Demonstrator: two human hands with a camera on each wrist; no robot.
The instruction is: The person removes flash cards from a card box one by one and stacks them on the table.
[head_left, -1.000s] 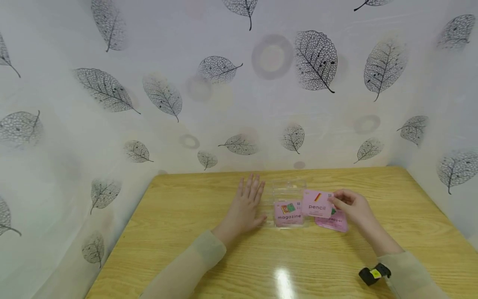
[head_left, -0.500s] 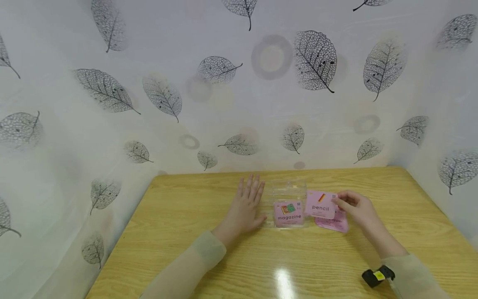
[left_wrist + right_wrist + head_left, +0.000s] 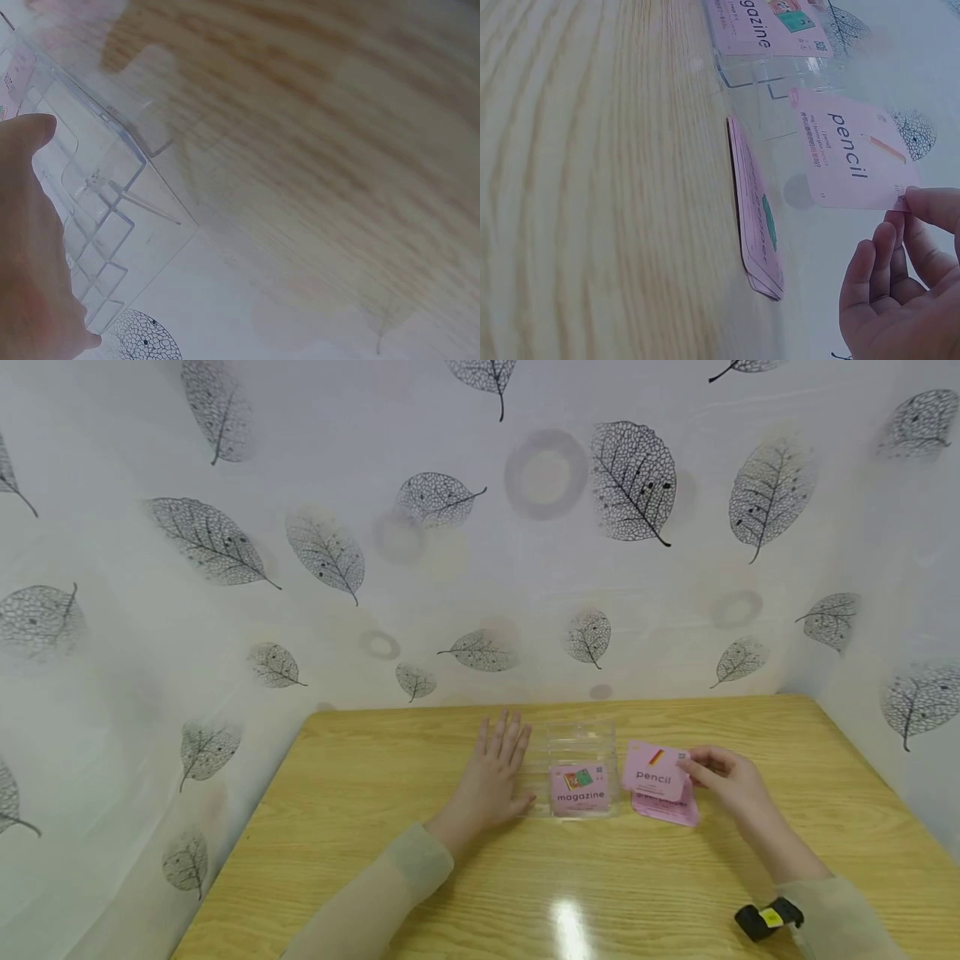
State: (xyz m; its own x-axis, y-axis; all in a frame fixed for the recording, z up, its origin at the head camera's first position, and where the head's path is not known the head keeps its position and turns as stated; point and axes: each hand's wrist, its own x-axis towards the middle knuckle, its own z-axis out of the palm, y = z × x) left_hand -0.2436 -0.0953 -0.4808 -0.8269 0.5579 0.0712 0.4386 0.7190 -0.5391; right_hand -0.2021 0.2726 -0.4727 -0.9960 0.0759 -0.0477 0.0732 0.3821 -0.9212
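Note:
My right hand [image 3: 731, 781] pinches a pink card marked "pencil" [image 3: 654, 772] by its right corner; the right wrist view shows this pencil card [image 3: 855, 154] raised above a small stack of pink cards [image 3: 754, 217]. The top card of that stack [image 3: 666, 812], partly covered in the head view, bears a green picture and "green pepper". Left of it lies a clear plastic box [image 3: 577, 745] with compartments, and a pink "magazine" card [image 3: 580, 790] sits in it. My left hand [image 3: 491, 777] rests with fingers spread at the box's left side [image 3: 97, 187].
The wooden table [image 3: 360, 777] has a light glare near its front. A pale curtain with leaf prints [image 3: 525, 568] stands behind and at both sides. A black device with a yellow label [image 3: 768, 918] is strapped at my right wrist.
My right hand has moved the pencil card rightward, off the box's right edge and over the card stack. My left hand has kept its place.

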